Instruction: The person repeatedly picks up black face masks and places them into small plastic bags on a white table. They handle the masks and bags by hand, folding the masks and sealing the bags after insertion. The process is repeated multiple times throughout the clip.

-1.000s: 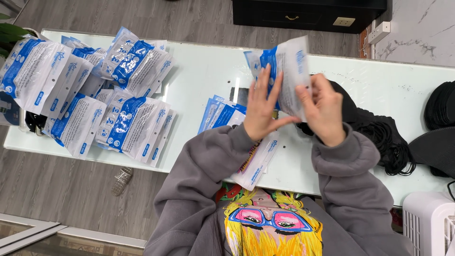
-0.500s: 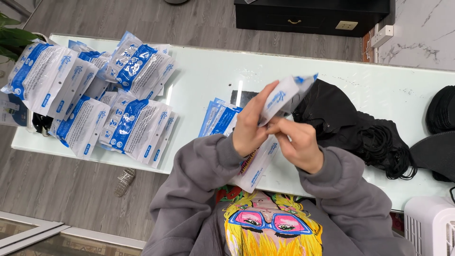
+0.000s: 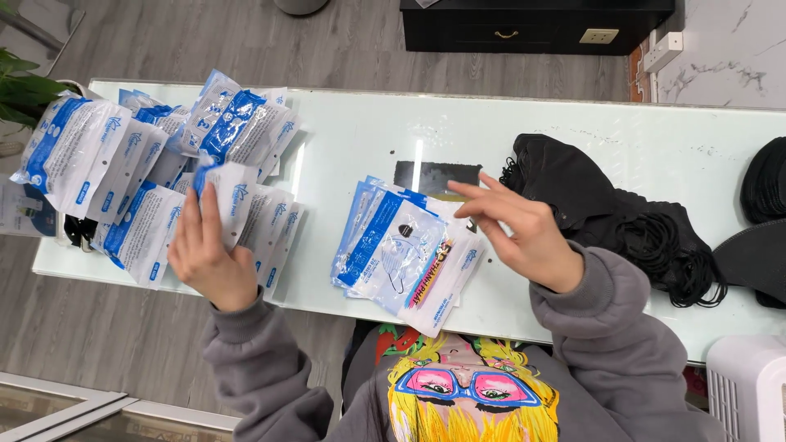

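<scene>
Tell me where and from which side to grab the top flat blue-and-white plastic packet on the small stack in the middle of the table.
Probably by its near corner, from the table's front edge. The top flat blue-and-white plastic packet lies flat on the fanned small stack, so its face offers nothing to pinch, but its lower end juts past the pale glass table edge, leaving room for a thumb above and fingers below. The open right hand is nearest.

Table [image 3: 573,131] spans the view; heap of packets [image 3: 123,164] on its left end, smaller fanned stack [image 3: 401,254] at the near edge in the middle, pile of masks [image 3: 606,213] right of that, more masks [image 3: 765,221] at the far right end. Left hand [image 3: 209,254] holds one packet [image 3: 229,196] over the heap's near side; right hand [image 3: 524,229] hovers between stack and pile. Cabinet [image 3: 532,24] stands beyond the table, plant [image 3: 24,90] off its left end.
</scene>
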